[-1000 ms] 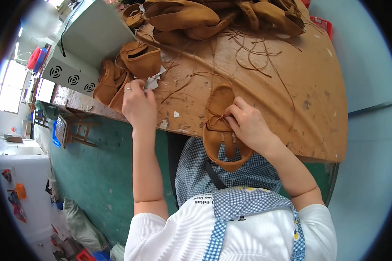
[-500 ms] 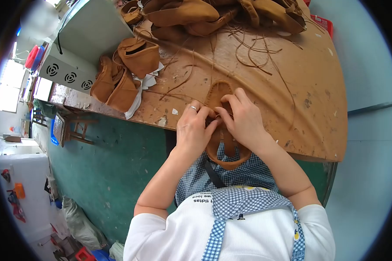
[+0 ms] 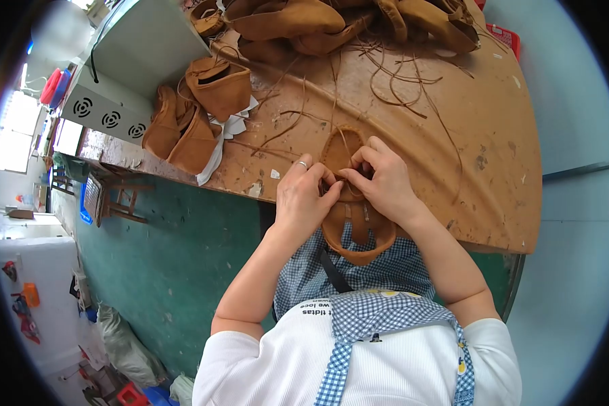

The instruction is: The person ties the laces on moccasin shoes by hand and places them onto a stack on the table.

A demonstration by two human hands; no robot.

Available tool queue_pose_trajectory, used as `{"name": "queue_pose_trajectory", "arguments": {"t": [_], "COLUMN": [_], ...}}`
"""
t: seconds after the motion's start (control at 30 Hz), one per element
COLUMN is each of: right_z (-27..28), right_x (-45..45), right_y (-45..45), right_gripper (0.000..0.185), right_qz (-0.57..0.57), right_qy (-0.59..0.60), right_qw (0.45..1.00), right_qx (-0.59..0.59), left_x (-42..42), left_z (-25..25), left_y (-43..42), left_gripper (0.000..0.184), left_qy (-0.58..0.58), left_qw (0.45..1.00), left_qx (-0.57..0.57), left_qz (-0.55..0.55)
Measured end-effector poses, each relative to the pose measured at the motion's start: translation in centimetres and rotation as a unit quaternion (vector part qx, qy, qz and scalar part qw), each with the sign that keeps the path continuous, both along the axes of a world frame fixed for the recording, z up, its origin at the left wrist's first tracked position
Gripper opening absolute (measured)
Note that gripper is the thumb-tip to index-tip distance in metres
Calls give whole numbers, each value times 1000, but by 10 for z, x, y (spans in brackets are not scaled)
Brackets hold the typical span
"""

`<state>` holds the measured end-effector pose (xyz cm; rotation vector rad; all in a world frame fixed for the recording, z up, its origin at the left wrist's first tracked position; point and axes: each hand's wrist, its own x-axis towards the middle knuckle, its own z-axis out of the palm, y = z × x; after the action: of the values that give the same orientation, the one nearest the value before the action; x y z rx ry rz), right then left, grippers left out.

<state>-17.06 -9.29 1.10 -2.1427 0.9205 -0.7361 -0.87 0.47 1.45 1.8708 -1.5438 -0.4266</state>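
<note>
A brown leather moccasin point(image 3: 358, 254) lies at the table's front edge, its toe with a stitched seam pointing away from me and its open heel loop hanging over my lap. My left hand point(image 3: 304, 196) is closed on the left side of the shoe, thumb and fingers pinched at its middle. Opposite it, my right hand point(image 3: 387, 181) pinches thumb against forefinger over the shoe's middle, on a thin leather lace point(image 3: 345, 143) that crosses the toe. The fingertips partly cover the lace and the shoe's edge there.
Several brown leather shoes point(image 3: 284, 20) are heaped at the back of the table point(image 3: 494, 176), with loose laces point(image 3: 392, 95) trailing from them. More shoe pieces point(image 3: 218, 88) with white paper stand left, beside a white box point(image 3: 105, 120) with round vents. A wooden stool point(image 3: 125, 203) is on the green floor.
My right hand has drawn slightly up and away from the left, and the fingertips now stand apart. A lace stretch over the toe shows that was not visible before.
</note>
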Motion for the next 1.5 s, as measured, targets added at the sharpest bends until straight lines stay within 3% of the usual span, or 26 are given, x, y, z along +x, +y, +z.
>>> {"name": "queue_pose_trajectory", "arguments": {"t": [0.63, 0.73, 0.8, 0.93, 0.97, 1.07, 1.2, 1.4, 1.5], "right_z": [-19, -16, -11, 11, 16, 30, 19, 38, 38], "right_x": [11, 2, -4, -20, -25, -24, -27, -24, -21], "right_y": [9, 1, -4, 14, 17, 26, 11, 20, 25], "right_gripper": [18, 19, 20, 20, 22, 25, 26, 19, 18], "right_qz": [-56, -32, -34, -75, -47, 62, 71, 20, 4], "right_qy": [10, 0, -77, -161, -152, -55, 55, 94, 92], "right_qw": [984, 994, 996, 974, 986, 994, 971, 975, 975], "right_qx": [-170, -104, 7, 142, 39, -65, -222, -198, -203], "left_x": [3, 2, 2, 10, 12, 11, 20, 12, 2], "left_z": [-10, -1, 6, 5, 5, 14, 28, 7, 5], "left_y": [8, 12, 20, 25, 24, 15, 4, 11, 9], "left_gripper": [17, 17, 18, 18, 17, 16, 16, 20, 28], "left_qy": [-4, -18, -15, -7, -10, -41, -127, -66, 61], "left_qw": [998, 999, 1000, 998, 997, 989, 972, 992, 996], "left_qx": [-55, -31, 4, -31, -50, -90, -106, -94, -65], "left_qz": [-16, -18, -16, -54, -65, -107, -166, -56, 16]}}
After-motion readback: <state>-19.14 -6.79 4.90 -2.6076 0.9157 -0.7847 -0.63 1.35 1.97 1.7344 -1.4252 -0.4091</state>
